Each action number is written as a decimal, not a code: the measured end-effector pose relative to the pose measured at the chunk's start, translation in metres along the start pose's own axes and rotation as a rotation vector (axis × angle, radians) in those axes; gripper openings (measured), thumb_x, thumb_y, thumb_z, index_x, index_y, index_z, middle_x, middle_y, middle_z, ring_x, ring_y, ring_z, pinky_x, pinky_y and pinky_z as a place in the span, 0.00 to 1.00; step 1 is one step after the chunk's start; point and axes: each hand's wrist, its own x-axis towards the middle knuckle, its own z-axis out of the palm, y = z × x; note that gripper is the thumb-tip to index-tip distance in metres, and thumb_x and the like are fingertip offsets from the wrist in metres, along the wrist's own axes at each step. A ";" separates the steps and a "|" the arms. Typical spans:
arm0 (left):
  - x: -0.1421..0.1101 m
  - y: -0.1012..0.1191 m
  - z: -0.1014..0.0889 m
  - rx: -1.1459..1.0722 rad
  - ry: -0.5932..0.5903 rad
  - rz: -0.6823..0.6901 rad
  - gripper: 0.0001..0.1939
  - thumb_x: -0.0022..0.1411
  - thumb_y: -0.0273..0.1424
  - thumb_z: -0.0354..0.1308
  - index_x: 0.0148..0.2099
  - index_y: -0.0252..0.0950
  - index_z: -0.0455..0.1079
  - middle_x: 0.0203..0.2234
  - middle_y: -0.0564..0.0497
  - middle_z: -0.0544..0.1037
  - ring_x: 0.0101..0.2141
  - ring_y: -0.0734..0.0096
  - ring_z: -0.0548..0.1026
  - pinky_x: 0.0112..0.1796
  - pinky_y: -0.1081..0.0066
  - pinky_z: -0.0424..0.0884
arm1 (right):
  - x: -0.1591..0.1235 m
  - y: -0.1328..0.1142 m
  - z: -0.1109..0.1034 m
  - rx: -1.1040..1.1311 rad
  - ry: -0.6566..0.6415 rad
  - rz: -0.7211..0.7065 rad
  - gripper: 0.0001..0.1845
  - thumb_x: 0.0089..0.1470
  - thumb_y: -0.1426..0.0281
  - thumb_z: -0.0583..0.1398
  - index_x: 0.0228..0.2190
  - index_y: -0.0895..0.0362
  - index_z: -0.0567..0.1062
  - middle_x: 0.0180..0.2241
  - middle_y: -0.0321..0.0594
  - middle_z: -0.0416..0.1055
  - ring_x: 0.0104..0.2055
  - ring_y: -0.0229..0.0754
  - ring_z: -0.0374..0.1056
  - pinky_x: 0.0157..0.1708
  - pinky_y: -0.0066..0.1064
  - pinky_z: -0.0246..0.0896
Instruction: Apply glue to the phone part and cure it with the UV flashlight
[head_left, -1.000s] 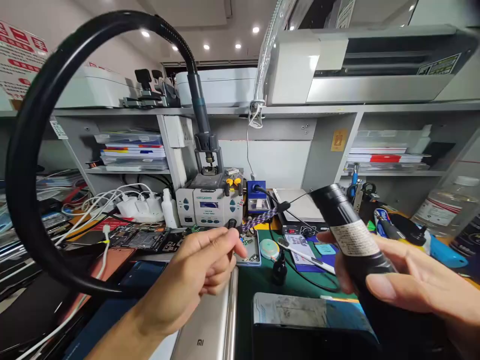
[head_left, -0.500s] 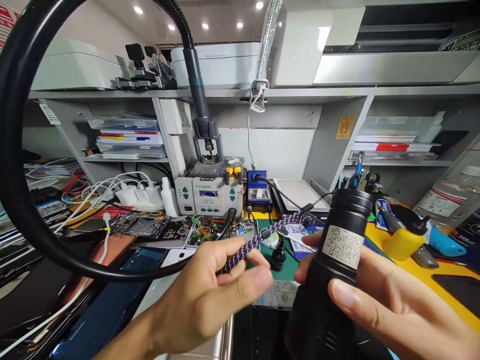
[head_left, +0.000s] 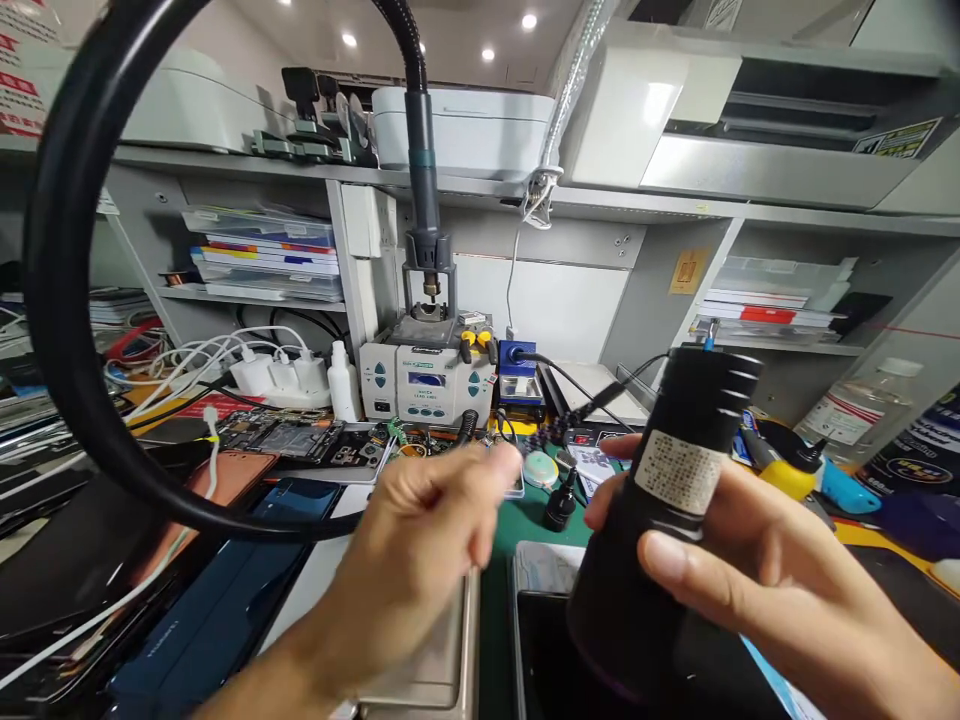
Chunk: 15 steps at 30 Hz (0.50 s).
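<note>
My right hand (head_left: 780, 580) is wrapped around a black flashlight (head_left: 630, 600), its wide head pointing down and its narrow end up. A white printed label (head_left: 679, 475) is stuck on the barrel, and a faint purple tint shows at the lower rim. From the narrow end a thin cord leads to a dark braided wrist strap (head_left: 562, 425). My left hand (head_left: 427, 550), smeared a little by motion, is closed around the strap's other end. Below the flashlight lies a dark-screened device (head_left: 544, 640), partly covered by it.
A hot air station (head_left: 427, 385) stands at the back, its black hose (head_left: 56, 300) looping across the left side. Phones, including a blue one (head_left: 217, 590), lie at left. A small black bottle (head_left: 560, 502) stands on the green mat. A yellow bottle (head_left: 791, 470) is at right.
My left hand has closed its fingers over the strap, which was draped through loosely spread fingers before. The flashlight stays in my right hand. The view has shifted and tilted slightly.
</note>
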 end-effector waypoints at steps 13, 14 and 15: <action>0.012 0.041 -0.031 -0.599 0.374 0.127 0.14 0.70 0.37 0.57 0.34 0.37 0.75 0.21 0.58 0.66 0.28 0.80 0.71 0.48 0.64 0.80 | 0.013 -0.032 0.018 0.007 -0.432 0.251 0.15 0.51 0.60 0.70 0.39 0.54 0.80 0.35 0.33 0.75 0.35 0.38 0.65 0.34 0.26 0.61; 0.012 0.037 -0.030 -0.477 0.401 0.103 0.12 0.69 0.37 0.59 0.38 0.35 0.77 0.23 0.57 0.67 0.27 0.82 0.70 0.44 0.74 0.79 | 0.013 -0.033 0.018 0.021 -0.426 0.254 0.16 0.52 0.60 0.70 0.41 0.53 0.80 0.35 0.32 0.76 0.36 0.39 0.67 0.35 0.27 0.62; 0.013 0.031 -0.028 -0.360 0.422 0.067 0.11 0.67 0.38 0.61 0.41 0.34 0.78 0.26 0.56 0.69 0.29 0.82 0.71 0.39 0.81 0.76 | 0.014 -0.035 0.019 0.042 -0.407 0.248 0.17 0.52 0.62 0.70 0.43 0.52 0.80 0.36 0.33 0.77 0.38 0.40 0.69 0.38 0.28 0.64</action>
